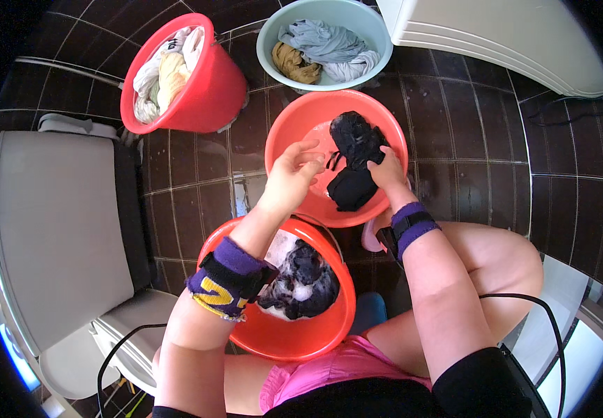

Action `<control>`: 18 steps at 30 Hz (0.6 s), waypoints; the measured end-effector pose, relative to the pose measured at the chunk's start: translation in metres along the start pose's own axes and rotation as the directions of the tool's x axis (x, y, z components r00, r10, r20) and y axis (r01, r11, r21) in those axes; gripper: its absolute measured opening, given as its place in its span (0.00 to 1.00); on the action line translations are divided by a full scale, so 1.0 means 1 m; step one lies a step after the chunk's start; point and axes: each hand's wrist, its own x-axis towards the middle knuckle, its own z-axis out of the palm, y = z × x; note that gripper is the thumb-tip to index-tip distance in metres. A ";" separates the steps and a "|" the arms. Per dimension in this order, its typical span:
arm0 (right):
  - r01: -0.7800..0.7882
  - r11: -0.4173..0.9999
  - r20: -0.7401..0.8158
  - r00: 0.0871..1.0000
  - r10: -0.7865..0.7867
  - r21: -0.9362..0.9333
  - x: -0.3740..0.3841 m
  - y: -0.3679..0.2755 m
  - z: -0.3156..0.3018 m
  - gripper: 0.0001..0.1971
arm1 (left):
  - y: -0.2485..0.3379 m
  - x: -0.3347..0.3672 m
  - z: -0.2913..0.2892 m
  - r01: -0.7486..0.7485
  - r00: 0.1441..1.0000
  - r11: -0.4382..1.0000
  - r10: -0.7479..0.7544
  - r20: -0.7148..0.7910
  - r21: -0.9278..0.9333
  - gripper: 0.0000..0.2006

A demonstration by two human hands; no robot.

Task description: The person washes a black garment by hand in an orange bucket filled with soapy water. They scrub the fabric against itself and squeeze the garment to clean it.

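Wet black clothes [357,141] lie bunched in an orange-red basin [287,125] in front of me, with a smooth black cup-shaped piece [352,189] at their near end. My right hand [388,171] grips the black clothes at their right edge. Over the basin's left side, my left hand [294,174] holds nothing; its fingers are apart and bent toward thin black straps [333,161]. Closer to me, an orange-red bucket [347,292] holds dark laundry [308,279] in white suds, partly hidden by my left forearm.
A tall red bucket [221,97] of pale clothes stands at the far left. Behind the basin is a pale-blue tub [268,52] with blue and tan clothes. A white appliance [490,38] is at the far right, a grey-topped unit [64,230] on my left. The floor is dark tile [448,132].
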 end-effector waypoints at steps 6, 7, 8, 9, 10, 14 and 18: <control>0.185 0.959 -0.081 0.982 -0.171 0.216 0.013 0.007 0.004 0.27 | 0.008 -0.053 -0.016 -0.219 0.975 0.965 0.210 -0.072 -0.142 0.10; 0.206 0.938 -0.105 0.977 -0.184 0.279 0.012 0.003 0.004 0.26 | 0.005 -0.064 -0.019 -0.214 0.975 0.966 0.202 -0.097 -0.143 0.09; 0.226 0.923 -0.077 0.974 -0.212 0.312 0.000 -0.021 0.000 0.24 | -0.003 -0.079 -0.028 -0.208 0.972 0.968 0.189 -0.141 -0.138 0.08; 0.264 0.886 -0.047 0.963 -0.267 0.381 -0.012 -0.042 -0.008 0.22 | -0.011 -0.090 -0.035 -0.186 0.974 0.973 0.164 -0.157 -0.137 0.08; 0.298 0.842 -0.024 0.946 -0.322 0.450 -0.023 -0.060 -0.014 0.20 | -0.021 -0.101 -0.042 -0.166 0.975 0.977 0.142 -0.170 -0.137 0.08; 0.310 0.624 0.101 0.839 -0.534 0.717 -0.084 -0.132 -0.037 0.12 | -0.080 -0.132 -0.059 0.017 0.979 0.990 -0.044 -0.197 -0.137 0.07; 0.205 0.672 0.373 0.701 -0.608 0.711 -0.166 -0.183 -0.048 0.08 | -0.152 -0.145 -0.062 0.187 0.960 0.950 -0.123 -0.253 0.248 0.14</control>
